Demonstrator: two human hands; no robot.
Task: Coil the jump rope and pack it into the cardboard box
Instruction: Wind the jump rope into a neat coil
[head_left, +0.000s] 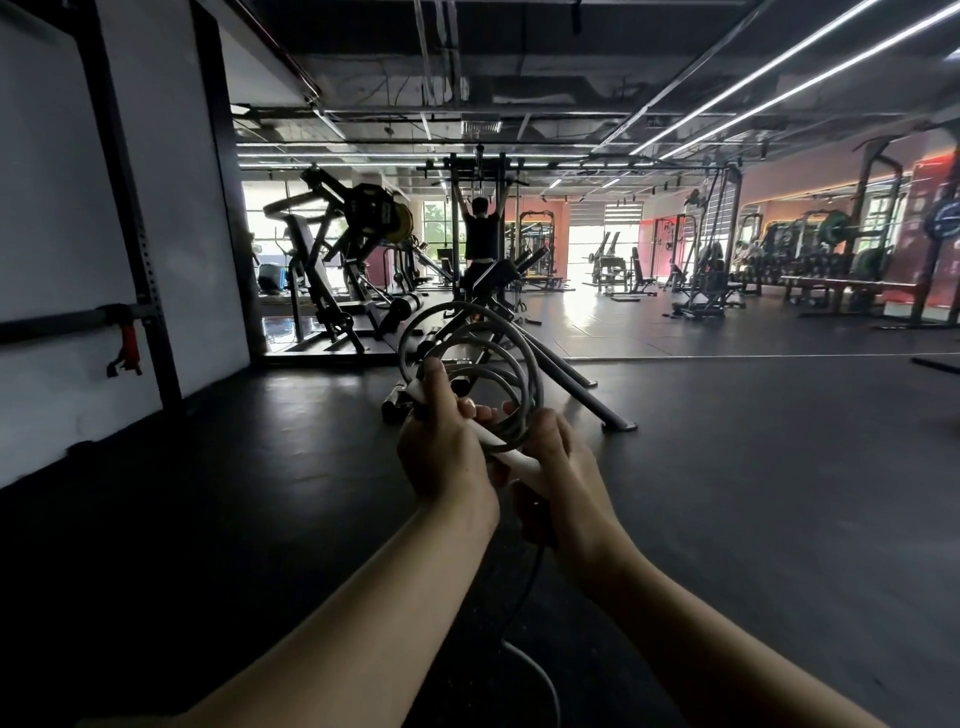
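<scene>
Dark gym floor (727, 493) beneath grey looped jump rope (470, 358), both hands' (441, 447) grip closed around it.

Daylight is pouring through the far windows (586, 244) and glaring off the dark rubber floor (753, 467). Ceiling light strips (810, 67) are glowing above weight machines (332, 244); a white wall (57, 218) is standing left.

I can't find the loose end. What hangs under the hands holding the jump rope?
Below the right hand, one strand of the jump rope drops between the forearms toward the dark floor. Its end runs out of frame, unseen.
</scene>
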